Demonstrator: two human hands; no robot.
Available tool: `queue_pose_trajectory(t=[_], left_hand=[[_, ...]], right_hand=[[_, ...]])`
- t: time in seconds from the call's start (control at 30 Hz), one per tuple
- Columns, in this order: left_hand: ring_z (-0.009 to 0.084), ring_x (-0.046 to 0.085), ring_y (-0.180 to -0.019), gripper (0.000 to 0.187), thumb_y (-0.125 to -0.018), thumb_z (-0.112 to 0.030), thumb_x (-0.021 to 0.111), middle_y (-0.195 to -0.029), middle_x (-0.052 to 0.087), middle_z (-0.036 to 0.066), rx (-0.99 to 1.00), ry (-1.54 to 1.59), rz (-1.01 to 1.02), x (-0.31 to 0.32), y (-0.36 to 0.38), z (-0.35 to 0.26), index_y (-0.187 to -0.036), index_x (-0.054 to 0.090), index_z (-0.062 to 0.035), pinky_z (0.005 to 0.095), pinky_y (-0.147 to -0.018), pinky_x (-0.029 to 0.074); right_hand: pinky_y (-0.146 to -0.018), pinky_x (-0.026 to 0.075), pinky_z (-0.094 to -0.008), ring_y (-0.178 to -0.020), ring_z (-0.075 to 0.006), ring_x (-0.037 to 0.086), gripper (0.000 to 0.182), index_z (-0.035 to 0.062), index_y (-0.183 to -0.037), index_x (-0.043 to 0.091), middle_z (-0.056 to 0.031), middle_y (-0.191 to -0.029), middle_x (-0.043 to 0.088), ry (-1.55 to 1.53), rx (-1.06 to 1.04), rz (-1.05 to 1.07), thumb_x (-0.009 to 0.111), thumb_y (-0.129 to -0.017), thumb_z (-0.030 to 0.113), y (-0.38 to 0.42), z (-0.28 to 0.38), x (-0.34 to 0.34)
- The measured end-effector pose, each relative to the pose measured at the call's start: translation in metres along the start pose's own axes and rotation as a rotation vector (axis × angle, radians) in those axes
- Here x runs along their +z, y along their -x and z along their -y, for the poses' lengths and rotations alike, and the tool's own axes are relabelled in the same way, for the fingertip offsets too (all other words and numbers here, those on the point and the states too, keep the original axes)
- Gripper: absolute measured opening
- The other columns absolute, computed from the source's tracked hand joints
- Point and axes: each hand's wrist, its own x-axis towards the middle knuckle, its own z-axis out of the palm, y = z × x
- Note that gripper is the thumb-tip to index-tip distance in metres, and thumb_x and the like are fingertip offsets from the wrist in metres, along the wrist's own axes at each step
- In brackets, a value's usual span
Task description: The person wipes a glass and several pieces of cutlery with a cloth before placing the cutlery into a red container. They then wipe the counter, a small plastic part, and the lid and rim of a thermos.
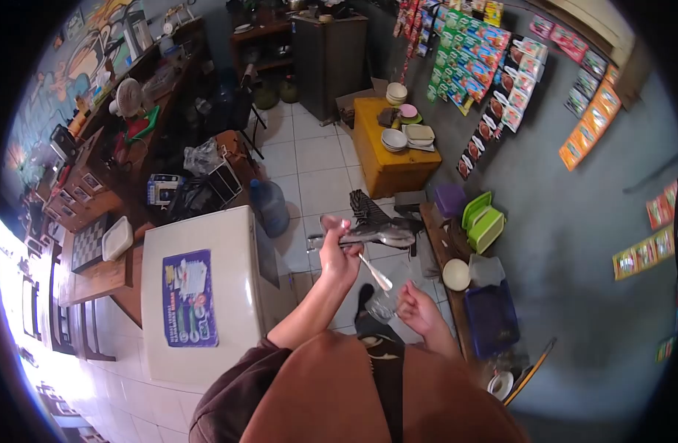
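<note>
My left hand (337,255) is closed around a bundle of metal spoons (387,236), whose bowls point to the right. One spoon (376,272) slants down from the fingers toward a clear, see-through cup (384,301). That cup is at the fingertips of my right hand (420,306), which is closed on its edge. Its outline is faint against the floor, so I cannot make out its full shape. Both hands are in front of my body, above the tiled floor.
A white chest or fridge top (228,295) stands at my left. On the right, a wooden bench (457,317) bears a blue basin (491,317), a green container (486,230) and a cream bowl (456,274). A yellow cabinet (394,162) with dishes stands ahead, near a water jug (269,207).
</note>
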Motion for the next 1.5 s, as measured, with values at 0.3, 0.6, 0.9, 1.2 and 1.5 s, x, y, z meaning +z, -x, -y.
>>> queue_pose_trajectory(t=[0.3, 0.6, 0.9, 1.2, 1.5], left_hand=[[0.0077, 0.036, -0.053, 0.017, -0.079, -0.012, 0.045, -0.079, 0.047, 0.001, 0.329, -0.053, 0.006, 0.076, -0.143, -0.020, -0.095, 0.041, -0.0076, 0.0201, -0.042, 0.026], [0.0148, 0.051, -0.068, 0.019, -0.084, -0.012, 0.043, -0.092, 0.048, 0.006, 0.599, -0.258, -0.067, 0.094, -0.300, -0.069, -0.100, 0.034, -0.0101, 0.0237, -0.055, 0.043], [0.0079, 0.045, -0.077, 0.052, -0.070, -0.002, 0.060, -0.091, 0.049, 0.003, 0.371, -0.992, 0.237, 0.084, -0.477, -0.188, -0.113, 0.033, -0.0091, 0.0212, -0.068, 0.039], [0.0185, 0.054, -0.091, 0.032, -0.087, -0.014, 0.039, -0.102, 0.053, 0.010, -0.034, -0.054, -0.128, 0.044, -0.667, -0.308, -0.116, 0.037, 0.0008, 0.0253, -0.073, 0.047], [0.0228, 0.048, -0.101, 0.045, -0.088, -0.037, 0.036, -0.109, 0.049, 0.017, 0.492, -1.124, -0.134, 0.149, -0.800, -0.373, -0.119, 0.035, -0.0046, 0.0326, -0.084, 0.037]], right_hand=[[-0.069, 0.045, -0.0238, -0.086, -0.0096, 0.050, 0.038, 0.0106, -0.107, 0.044, -0.0007, -0.102, 0.052, 0.316, -0.314, 0.345, 0.063, -0.075, 0.012, -0.227, 0.145, 0.085], [-0.050, 0.034, -0.0164, -0.061, -0.0034, 0.048, 0.017, 0.0089, -0.090, 0.054, -0.0005, -0.078, 0.057, 0.163, 0.064, 0.180, 0.053, -0.080, 0.022, -0.421, 0.203, 0.144], [-0.051, 0.039, -0.0234, -0.055, -0.0132, 0.049, 0.014, 0.0066, -0.078, 0.052, -0.0036, -0.067, 0.054, 0.281, -0.147, -0.014, 0.051, -0.079, 0.020, -0.614, 0.283, 0.209], [-0.040, 0.032, -0.0223, -0.047, -0.0082, 0.045, 0.010, 0.0040, -0.072, 0.052, -0.0005, -0.061, 0.049, 0.675, -0.305, -0.073, 0.051, -0.076, 0.013, -0.776, 0.338, 0.244], [-0.055, 0.040, -0.0286, -0.060, -0.0128, 0.048, 0.011, -0.0023, -0.076, 0.052, -0.0031, -0.064, 0.053, 0.954, -0.355, 0.033, 0.050, -0.076, 0.009, -0.977, 0.339, 0.288]])
